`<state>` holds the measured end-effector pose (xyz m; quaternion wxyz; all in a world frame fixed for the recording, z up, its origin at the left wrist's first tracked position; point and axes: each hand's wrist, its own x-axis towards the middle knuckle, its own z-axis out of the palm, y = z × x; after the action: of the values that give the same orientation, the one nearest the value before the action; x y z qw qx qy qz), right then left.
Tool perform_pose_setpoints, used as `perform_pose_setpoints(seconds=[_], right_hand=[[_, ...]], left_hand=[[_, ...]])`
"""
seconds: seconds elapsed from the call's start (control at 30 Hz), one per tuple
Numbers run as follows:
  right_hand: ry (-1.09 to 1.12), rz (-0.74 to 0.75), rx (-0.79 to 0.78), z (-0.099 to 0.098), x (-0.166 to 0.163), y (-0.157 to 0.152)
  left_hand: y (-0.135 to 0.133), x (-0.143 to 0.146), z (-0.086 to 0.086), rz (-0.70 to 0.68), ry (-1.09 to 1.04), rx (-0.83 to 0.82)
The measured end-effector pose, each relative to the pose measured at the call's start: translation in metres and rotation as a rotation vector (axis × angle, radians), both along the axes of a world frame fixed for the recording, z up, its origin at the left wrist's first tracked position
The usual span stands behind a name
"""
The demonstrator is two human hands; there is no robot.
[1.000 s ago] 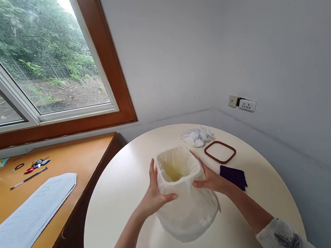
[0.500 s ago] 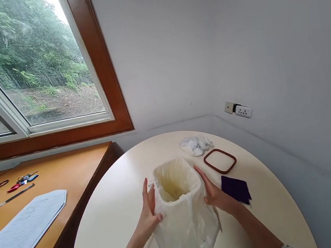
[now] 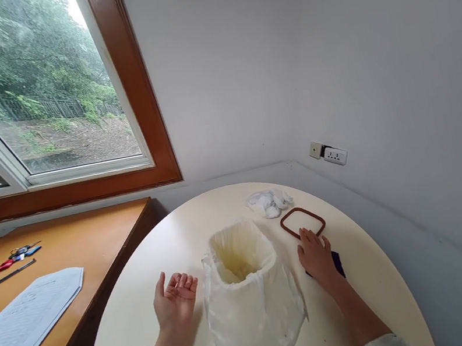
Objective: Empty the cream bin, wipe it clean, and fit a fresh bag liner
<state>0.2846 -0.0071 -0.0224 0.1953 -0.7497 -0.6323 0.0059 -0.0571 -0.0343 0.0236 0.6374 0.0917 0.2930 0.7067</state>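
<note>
Bag-lined bin [image 3: 253,305] stands on the round table [image 3: 139,288], between the two hands.
The left hand [image 3: 176,303] is just beside it, palm up, its grip open with fingers loosely curled. The right hand [image 3: 318,256] is at the near edge of a brown frame [image 3: 310,213]; whether its grip is closed on it, I cannot tell. A dark purple cloth [image 3: 338,264] is partly hidden by the right hand.
</note>
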Motion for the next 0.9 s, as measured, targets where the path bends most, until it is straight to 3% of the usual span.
perform_pose_setpoints(seconds=[0.13,0.5,0.9], right_hand=[[-0.021,-0.006,-0.092,-0.002,0.000,0.002],[0.002,-0.063,0.122,-0.005,0.011,0.004],[0.079,-0.064,0.331,-0.007,0.013,-0.002]], left_hand=[[-0.003,0.003,0.002,-0.079,-0.052,0.026],[0.005,-0.006,-0.016,-0.067,0.015,0.027],[0.004,-0.009,-0.020,-0.047,0.038,0.032]])
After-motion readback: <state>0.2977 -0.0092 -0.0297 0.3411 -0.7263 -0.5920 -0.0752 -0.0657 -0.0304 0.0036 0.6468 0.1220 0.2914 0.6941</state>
